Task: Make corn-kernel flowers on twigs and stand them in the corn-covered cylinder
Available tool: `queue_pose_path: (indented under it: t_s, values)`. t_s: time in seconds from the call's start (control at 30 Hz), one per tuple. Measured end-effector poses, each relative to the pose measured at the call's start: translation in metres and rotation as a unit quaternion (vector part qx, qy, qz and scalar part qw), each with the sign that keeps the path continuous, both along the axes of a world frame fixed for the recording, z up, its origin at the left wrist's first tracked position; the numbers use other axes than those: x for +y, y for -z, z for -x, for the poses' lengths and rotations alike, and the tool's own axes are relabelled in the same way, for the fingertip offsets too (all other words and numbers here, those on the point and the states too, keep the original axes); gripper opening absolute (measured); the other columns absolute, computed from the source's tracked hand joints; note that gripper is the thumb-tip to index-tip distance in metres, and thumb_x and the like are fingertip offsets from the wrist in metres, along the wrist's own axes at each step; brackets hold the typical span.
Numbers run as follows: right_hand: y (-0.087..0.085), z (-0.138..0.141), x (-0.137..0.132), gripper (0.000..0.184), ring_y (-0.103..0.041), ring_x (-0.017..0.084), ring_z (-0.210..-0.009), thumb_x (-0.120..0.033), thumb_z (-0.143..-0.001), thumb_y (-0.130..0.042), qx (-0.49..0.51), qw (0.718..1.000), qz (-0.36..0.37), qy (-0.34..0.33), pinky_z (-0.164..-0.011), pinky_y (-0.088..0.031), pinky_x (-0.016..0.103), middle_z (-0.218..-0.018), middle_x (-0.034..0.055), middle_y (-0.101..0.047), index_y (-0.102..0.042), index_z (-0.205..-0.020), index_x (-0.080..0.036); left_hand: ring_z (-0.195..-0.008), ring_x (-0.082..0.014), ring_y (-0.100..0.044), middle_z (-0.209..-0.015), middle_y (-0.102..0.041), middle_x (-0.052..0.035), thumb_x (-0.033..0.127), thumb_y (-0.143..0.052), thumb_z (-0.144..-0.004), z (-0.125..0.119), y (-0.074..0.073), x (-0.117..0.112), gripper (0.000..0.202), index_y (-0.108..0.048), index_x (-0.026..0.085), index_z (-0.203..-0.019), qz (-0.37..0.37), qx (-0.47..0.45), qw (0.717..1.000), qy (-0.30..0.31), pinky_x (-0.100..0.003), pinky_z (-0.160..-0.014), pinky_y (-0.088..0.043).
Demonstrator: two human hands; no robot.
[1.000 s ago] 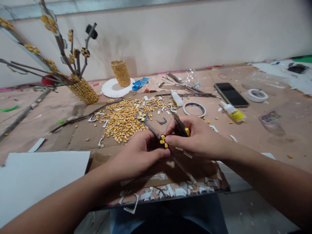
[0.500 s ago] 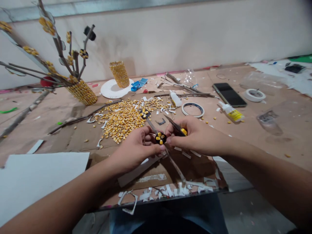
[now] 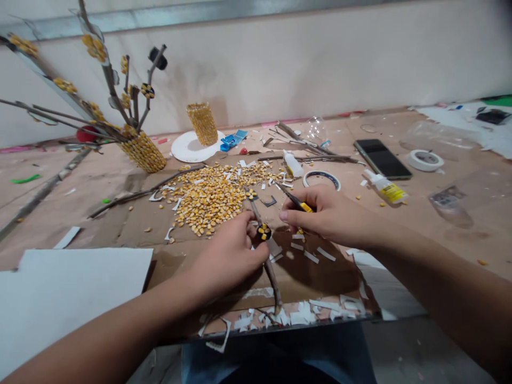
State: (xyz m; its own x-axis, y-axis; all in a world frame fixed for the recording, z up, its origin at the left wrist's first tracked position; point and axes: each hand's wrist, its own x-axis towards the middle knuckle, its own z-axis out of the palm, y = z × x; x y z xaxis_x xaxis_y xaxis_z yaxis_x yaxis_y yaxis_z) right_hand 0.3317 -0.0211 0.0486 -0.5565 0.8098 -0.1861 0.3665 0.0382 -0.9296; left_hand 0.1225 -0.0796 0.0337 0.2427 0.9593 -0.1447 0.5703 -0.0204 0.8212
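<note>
My left hand (image 3: pixel 236 245) is closed on a twig (image 3: pixel 271 277) that slants toward the table's front edge. On the twig, beside my fingertips, sits a small black disc with yellow corn kernels set like a flower (image 3: pixel 264 231). Farther up the same twig is a second kernel flower on a dark piece (image 3: pixel 250 195). My right hand (image 3: pixel 320 213), a little to the right and apart from the twig, is wrapped round black-and-yellow scissors (image 3: pixel 298 201) whose blades point away to the upper left. A heap of loose corn kernels (image 3: pixel 210 200) lies just beyond my left hand.
Branches with kernel flowers (image 3: pixel 136 106) stand in a kernel-covered cup (image 3: pixel 144 153) at left. Another kernel-covered cup (image 3: pixel 202 125) stands on a white ring (image 3: pixel 182 148). Glue bottles (image 3: pixel 386 188), tape (image 3: pixel 426 160), a phone (image 3: pixel 382 158) and white paper (image 3: pixel 84 277) lie around; paper scraps line the front edge.
My right hand has drawn away from the kernel flower to the right, keeping the scissors. The twig's near end has swung left in my left hand. The view has shifted slightly.
</note>
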Motion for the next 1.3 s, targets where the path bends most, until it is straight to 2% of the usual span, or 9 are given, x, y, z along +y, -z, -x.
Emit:
queue_pose_path:
  t_s: [0.13,0.33,0.43,0.53,0.63,0.7,0.87,1.13,1.3]
  values:
    - [-0.002,0.003,-0.002,0.021,-0.045,0.01,-0.055,-0.037,-0.084,-0.072,0.007,1.0,0.011,-0.003,-0.053,-0.031,0.025,-0.06,-0.0049,-0.054,-0.068,-0.076,-0.018,-0.06,-0.018,-0.057,-0.071,-0.067,-0.0019,0.015,-0.059,-0.081,-0.001,0.004,-0.003,0.015,-0.072,0.018,-0.09,-0.009,0.119,0.992,0.034,-0.029,-0.056,-0.038]
    - [0.0,0.002,-0.002,0.023,-0.049,0.012,-0.056,-0.04,-0.082,-0.072,-0.009,1.0,0.01,0.009,-0.054,-0.033,0.026,-0.062,-0.0027,-0.058,-0.068,-0.076,-0.019,-0.063,-0.0187,-0.06,-0.076,-0.072,-0.0049,0.019,-0.055,-0.087,0.0,0.007,-0.003,0.017,-0.072,0.018,-0.088,-0.04,0.145,0.987,0.052,-0.029,-0.058,-0.039]
    - [0.001,0.001,-0.001,0.028,-0.048,0.012,-0.057,-0.045,-0.082,-0.073,-0.025,0.999,0.01,0.019,-0.054,-0.034,0.027,-0.062,-0.0028,-0.056,-0.067,-0.075,-0.019,-0.07,-0.0202,-0.064,-0.083,-0.076,-0.0056,0.023,-0.056,-0.089,0.016,-0.009,0.009,0.021,-0.075,0.019,-0.096,-0.066,0.187,0.979,0.056,-0.03,-0.064,-0.044]
    - [0.001,0.0,-0.002,0.03,-0.045,0.012,-0.058,-0.047,-0.084,-0.07,-0.034,0.999,-0.006,0.022,-0.055,-0.032,0.027,-0.062,-0.0035,-0.052,-0.065,-0.074,-0.019,-0.071,-0.0201,-0.064,-0.084,-0.076,-0.0047,0.025,-0.056,-0.088,0.047,-0.033,0.031,0.022,-0.076,0.019,-0.093,-0.1,0.281,0.954,0.038,-0.031,-0.066,-0.042]
    - [0.0,0.0,-0.003,0.028,-0.041,0.011,-0.057,-0.044,-0.086,-0.068,-0.032,0.999,-0.031,0.009,-0.054,-0.03,0.028,-0.062,-0.0043,-0.048,-0.066,-0.074,-0.019,-0.067,-0.0179,-0.062,-0.075,-0.074,-0.002,0.023,-0.06,-0.081,0.077,-0.048,0.052,0.014,-0.073,0.019,-0.08,-0.088,0.328,0.938,0.066,-0.029,-0.064,-0.041]
    - [0.0,0.0,-0.003,0.026,-0.041,0.011,-0.057,-0.042,-0.086,-0.067,-0.027,0.999,-0.039,-0.001,-0.053,-0.029,0.028,-0.061,-0.0045,-0.048,-0.066,-0.074,-0.019,-0.063,-0.017,-0.061,-0.069,-0.072,-0.0003,0.021,-0.062,-0.077,0.089,-0.051,0.06,0.012,-0.074,0.019,-0.075,-0.032,0.357,0.929,0.092,-0.028,-0.061,-0.04]
    - [0.003,-0.001,-0.001,0.026,-0.041,0.011,-0.057,-0.043,-0.088,-0.066,-0.036,0.997,-0.063,0.001,-0.054,-0.029,0.029,-0.062,-0.0037,-0.048,-0.067,-0.075,-0.02,-0.06,-0.0161,-0.061,-0.065,-0.071,0.0009,0.019,-0.062,-0.075,0.092,-0.045,0.062,0.014,-0.076,0.021,-0.072,0.026,0.38,0.916,0.128,-0.027,-0.056,-0.038]
    - [0.003,-0.003,0.0,0.026,-0.045,0.013,-0.06,-0.04,-0.089,-0.066,-0.031,0.994,-0.102,-0.002,-0.055,-0.032,0.029,-0.065,-0.0014,-0.054,-0.068,-0.074,-0.02,-0.064,-0.0155,-0.06,-0.073,-0.072,0.0,0.024,-0.062,-0.081,0.095,-0.031,0.067,0.015,-0.075,0.02,-0.081,-0.068,0.338,0.928,0.143,-0.026,-0.06,-0.038]
    - [0.003,-0.002,-0.002,0.025,-0.044,0.012,-0.057,-0.039,-0.09,-0.066,-0.023,0.995,-0.096,-0.006,-0.053,-0.03,0.028,-0.063,-0.0025,-0.052,-0.067,-0.073,-0.02,-0.066,-0.0156,-0.061,-0.076,-0.073,-0.001,0.024,-0.06,-0.082,0.099,-0.022,0.071,0.018,-0.077,0.019,-0.084,-0.081,0.34,0.923,0.159,-0.026,-0.063,-0.039]
